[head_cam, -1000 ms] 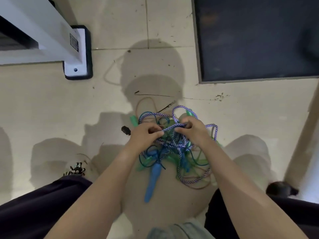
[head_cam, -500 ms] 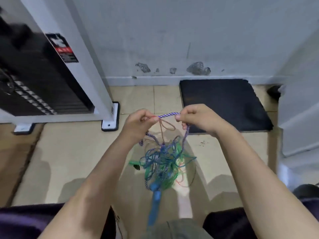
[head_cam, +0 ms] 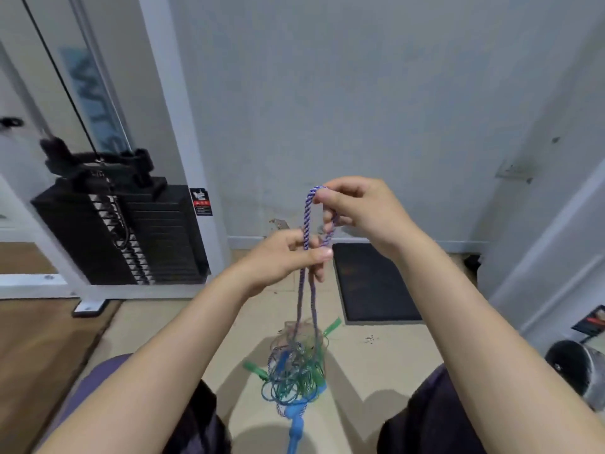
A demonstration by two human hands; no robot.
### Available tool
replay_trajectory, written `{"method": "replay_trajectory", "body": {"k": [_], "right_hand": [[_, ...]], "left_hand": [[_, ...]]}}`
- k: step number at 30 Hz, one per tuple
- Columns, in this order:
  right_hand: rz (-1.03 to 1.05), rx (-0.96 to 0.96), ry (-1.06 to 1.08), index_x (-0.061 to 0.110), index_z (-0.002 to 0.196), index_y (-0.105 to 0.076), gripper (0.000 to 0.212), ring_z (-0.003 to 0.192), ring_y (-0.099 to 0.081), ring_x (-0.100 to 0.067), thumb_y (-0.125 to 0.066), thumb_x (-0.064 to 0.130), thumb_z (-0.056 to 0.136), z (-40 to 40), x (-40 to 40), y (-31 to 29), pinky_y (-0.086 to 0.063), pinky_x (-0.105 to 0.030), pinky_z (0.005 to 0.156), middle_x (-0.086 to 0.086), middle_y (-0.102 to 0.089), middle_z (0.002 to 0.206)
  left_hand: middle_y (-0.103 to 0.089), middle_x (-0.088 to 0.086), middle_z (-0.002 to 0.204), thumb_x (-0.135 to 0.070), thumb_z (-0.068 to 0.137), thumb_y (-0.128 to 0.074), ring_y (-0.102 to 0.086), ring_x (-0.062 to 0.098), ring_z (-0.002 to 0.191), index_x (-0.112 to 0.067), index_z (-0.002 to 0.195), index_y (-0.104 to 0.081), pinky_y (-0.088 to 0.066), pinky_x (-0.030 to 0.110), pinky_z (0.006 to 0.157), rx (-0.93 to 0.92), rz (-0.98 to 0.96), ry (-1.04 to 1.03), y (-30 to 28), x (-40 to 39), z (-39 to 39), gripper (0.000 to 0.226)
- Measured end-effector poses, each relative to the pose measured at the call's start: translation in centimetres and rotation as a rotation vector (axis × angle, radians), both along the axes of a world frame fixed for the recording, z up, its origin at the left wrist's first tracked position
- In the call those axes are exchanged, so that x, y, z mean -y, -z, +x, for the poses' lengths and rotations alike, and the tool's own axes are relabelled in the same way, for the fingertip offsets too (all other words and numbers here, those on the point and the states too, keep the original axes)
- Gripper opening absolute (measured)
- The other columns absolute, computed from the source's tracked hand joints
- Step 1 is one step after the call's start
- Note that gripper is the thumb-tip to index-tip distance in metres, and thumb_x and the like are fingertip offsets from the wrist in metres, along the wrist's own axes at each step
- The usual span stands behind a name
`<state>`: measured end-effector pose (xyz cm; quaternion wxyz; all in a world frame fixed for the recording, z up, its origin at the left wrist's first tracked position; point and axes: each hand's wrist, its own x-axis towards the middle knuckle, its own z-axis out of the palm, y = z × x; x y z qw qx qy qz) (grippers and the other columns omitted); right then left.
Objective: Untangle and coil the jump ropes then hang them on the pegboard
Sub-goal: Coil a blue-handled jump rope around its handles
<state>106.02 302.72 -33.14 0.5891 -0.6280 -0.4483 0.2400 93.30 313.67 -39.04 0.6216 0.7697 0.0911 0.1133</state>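
Observation:
A purple-and-white braided jump rope (head_cam: 307, 221) rises as a doubled loop from a hanging tangle of ropes (head_cam: 296, 368). My right hand (head_cam: 357, 211) pinches the top of the loop at chest height. A little lower, my left hand (head_cam: 288, 258) grips both strands between thumb and fingers. The tangle holds thin green and blue cords, green handles (head_cam: 331, 325) and a blue handle (head_cam: 294, 427) that dangles lowest, between my knees. No pegboard is in view.
A white-framed weight machine with a black weight stack (head_cam: 127, 231) stands at the left. A black mat (head_cam: 373, 283) lies on the tiled floor by the wall. A dark round weight (head_cam: 576, 368) sits at the far right. Wooden flooring (head_cam: 39, 348) lies at the lower left.
Both hands have lifted the braided rope off the floor. The tangle now hangs below them, and my right hand has gone above my left, drawing the loop taut. The view has tilted up.

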Motion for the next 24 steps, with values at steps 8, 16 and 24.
{"method": "replay_trajectory", "body": {"k": [8,16,24], "right_hand": [[-0.120,0.019,0.397,0.017,0.059,-0.036,0.050,0.040,-0.029,-0.011,-0.077,0.035,0.082,5.8,0.9,3.9,-0.025,-0.020,0.042,0.006,-0.031,0.047],[-0.246,0.227,0.331,0.022,0.083,-0.063,0.005,0.078,-0.059,-0.006,-0.064,0.020,0.088,9.3,-1.8,10.3,-0.046,-0.027,0.078,0.010,-0.067,0.086],[-0.441,0.173,-0.199,0.018,0.100,-0.057,0.046,0.054,-0.055,-0.015,-0.080,0.045,0.071,5.9,-4.0,13.9,-0.047,-0.036,0.056,-0.002,-0.056,0.068]], "left_hand": [[-0.048,0.002,0.058,-0.034,0.088,-0.069,-0.044,0.015,0.052,-0.013,0.071,-0.062,-0.040,0.019,0.056,-0.207,0.173,-0.145,1.7,-4.9,-1.6,0.029],[-0.038,-0.009,0.050,-0.027,0.099,-0.055,-0.028,0.011,0.048,-0.013,0.075,-0.061,-0.023,0.025,0.048,-0.124,0.002,-0.260,6.7,-5.3,3.0,0.028],[-0.043,-0.006,0.047,-0.024,0.097,-0.056,-0.035,0.007,0.044,-0.001,0.081,-0.063,-0.030,0.019,0.047,-0.150,-0.060,-0.089,8.8,-4.9,5.5,0.029]]}}
